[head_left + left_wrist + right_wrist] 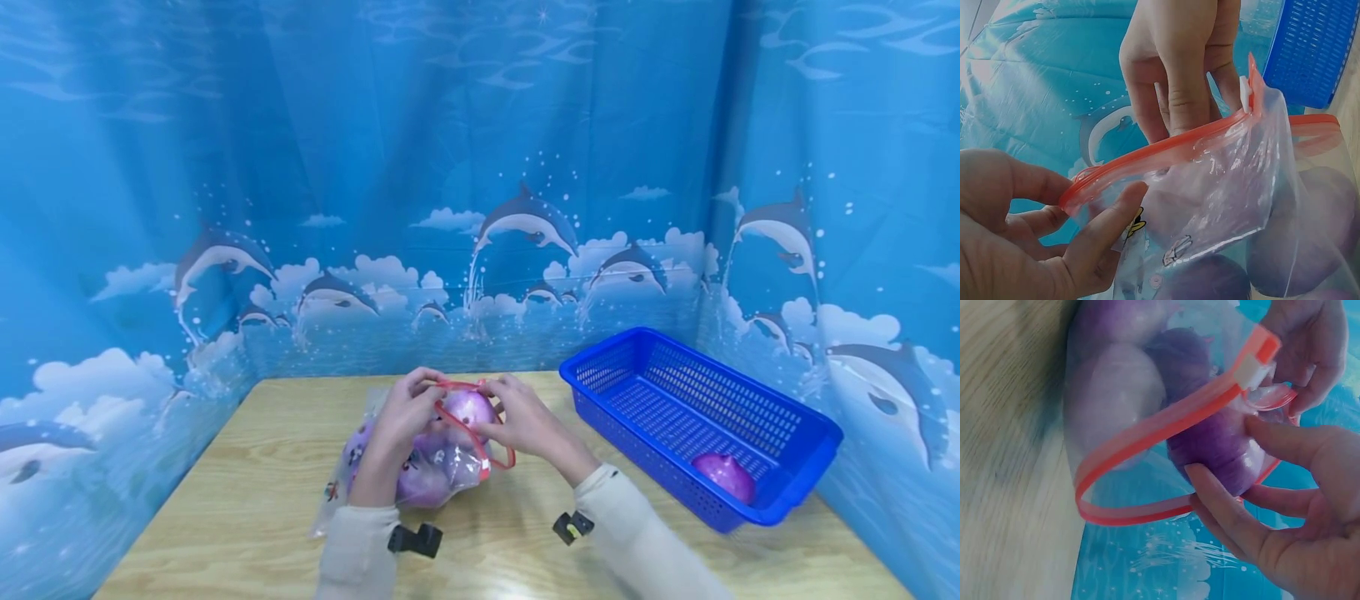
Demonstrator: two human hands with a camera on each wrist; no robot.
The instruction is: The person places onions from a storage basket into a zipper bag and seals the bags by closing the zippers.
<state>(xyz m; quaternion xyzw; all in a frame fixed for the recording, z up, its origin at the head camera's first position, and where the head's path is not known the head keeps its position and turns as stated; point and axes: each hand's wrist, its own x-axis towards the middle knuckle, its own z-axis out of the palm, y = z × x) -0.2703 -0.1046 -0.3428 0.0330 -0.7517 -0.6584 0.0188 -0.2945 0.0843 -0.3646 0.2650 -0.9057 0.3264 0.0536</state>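
Observation:
A clear zip bag [471,477] with a red zip rim lies on the table, its mouth open and several red onions inside. My left hand [401,417] pinches the red rim at the bag's left side; in the left wrist view the thumb presses on the clear plastic. At the mouth, my right hand [528,417] grips a red onion [1216,447] between thumb and fingers, within the loop of the rim. Paler onions [1113,400] sit deeper in the bag, seen through the plastic. In the left wrist view the right fingertips are hidden behind the rim.
A blue perforated basket [611,425] stands at the right of the wooden table [255,467], with one red onion [726,477] at its near end. Behind the table hangs a blue dolphin-print curtain [420,167].

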